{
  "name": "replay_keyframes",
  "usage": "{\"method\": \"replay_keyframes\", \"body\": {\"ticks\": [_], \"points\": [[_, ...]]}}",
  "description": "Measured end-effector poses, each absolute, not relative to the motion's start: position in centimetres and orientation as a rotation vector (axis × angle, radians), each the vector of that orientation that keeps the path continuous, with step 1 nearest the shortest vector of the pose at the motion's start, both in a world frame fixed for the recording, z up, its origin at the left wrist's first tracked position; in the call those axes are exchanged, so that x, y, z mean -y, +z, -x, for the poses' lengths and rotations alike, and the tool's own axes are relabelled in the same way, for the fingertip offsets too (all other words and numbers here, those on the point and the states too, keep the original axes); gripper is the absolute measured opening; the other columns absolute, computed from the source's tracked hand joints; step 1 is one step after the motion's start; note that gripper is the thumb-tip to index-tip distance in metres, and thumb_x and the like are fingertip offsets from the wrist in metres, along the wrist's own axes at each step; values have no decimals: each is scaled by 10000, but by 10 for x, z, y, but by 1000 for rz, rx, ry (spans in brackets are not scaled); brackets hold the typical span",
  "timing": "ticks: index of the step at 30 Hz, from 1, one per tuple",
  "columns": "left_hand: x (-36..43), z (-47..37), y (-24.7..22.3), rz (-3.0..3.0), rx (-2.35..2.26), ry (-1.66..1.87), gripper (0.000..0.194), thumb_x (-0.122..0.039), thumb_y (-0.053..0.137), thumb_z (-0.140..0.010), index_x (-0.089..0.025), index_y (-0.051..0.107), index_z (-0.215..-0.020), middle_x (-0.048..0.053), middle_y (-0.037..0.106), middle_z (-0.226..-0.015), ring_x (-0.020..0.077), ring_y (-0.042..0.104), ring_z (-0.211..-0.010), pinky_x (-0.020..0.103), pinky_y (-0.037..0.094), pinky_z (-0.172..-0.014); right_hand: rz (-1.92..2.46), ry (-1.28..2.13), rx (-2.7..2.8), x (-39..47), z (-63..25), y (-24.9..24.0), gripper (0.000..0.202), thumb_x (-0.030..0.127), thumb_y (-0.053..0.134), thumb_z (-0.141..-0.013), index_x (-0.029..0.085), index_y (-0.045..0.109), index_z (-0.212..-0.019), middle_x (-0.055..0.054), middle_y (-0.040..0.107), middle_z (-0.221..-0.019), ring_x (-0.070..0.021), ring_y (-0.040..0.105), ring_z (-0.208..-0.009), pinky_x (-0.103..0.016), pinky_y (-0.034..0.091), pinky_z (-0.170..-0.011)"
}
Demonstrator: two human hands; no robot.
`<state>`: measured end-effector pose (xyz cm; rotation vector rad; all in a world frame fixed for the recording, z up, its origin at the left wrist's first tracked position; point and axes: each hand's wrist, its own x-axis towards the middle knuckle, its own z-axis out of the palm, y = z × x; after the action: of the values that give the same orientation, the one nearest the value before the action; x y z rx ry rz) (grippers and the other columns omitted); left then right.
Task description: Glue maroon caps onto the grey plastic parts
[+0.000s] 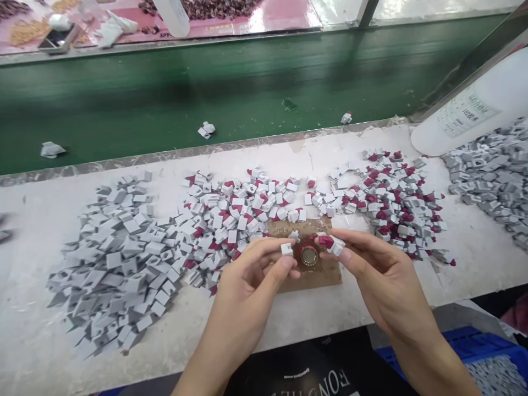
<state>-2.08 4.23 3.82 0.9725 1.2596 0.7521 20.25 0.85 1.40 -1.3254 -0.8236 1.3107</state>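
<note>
My left hand (251,280) pinches a small light grey plastic block (286,249) between thumb and fingertips. Facing it, my right hand (379,269) grips a grey plastic piece with a dark red part (326,241) on its left end. The two held pieces are apart. Below and between them lies a brown board (322,279) with a round, metallic-rimmed opening or cup (309,255) on it. Another small grey piece (294,236) shows just behind my left fingertips. Some fingers of my right hand are hidden behind its piece.
Plain grey blocks (119,264) are heaped at left, with grey-and-red pieces (235,203) beside them and more (396,203) at right. A white bottle (466,115) leans at far right near another grey heap (490,176). Behind runs a green belt (165,93); a blue crate (474,344) sits below right.
</note>
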Motion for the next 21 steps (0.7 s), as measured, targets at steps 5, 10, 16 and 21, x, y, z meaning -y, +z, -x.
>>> {"method": "replay_keyframes", "body": {"ticks": [5, 10, 16, 21], "points": [[-51, 4, 44, -903, -1107, 782, 126, -338, 858, -1088, -287, 907, -1192, 32, 879, -1031, 164, 863, -899, 222, 731, -858, 1283, 1340, 838, -12, -199, 18, 176, 373, 949, -1054, 396, 976, -1226, -46, 961, -1193, -257, 944, -1105, -311, 789, -950], [-55, -2, 43, -822, -1034, 806, 87, -325, 902, -1063, -261, 904, -1122, 36, 877, -1025, 187, 877, -957, 245, 742, -901, 1223, 1364, 806, -14, -196, 21, 168, 351, 940, -1065, 420, 978, -1213, -24, 961, -1147, -216, 948, -1014, -266, 782, -917], [-53, -2, 40, -899, -1083, 748, 96, -329, 852, -1088, -272, 904, -1145, 69, 872, -1146, 240, 853, -1029, 327, 747, -925, 1279, 1351, 899, -17, -197, 30, 181, 275, 931, -1048, 386, 987, -1180, -19, 939, -1081, -203, 934, -977, -256, 776, -880], [-53, -3, 37, -1012, -1075, 824, 96, -259, 819, -1089, -283, 904, -1126, 68, 855, -1244, 237, 843, -1081, 309, 726, -930, 1300, 1353, 993, -26, -199, 34, 134, 277, 947, -1018, 329, 986, -1135, -26, 916, -988, -213, 919, -925, -287, 779, -825]]}}
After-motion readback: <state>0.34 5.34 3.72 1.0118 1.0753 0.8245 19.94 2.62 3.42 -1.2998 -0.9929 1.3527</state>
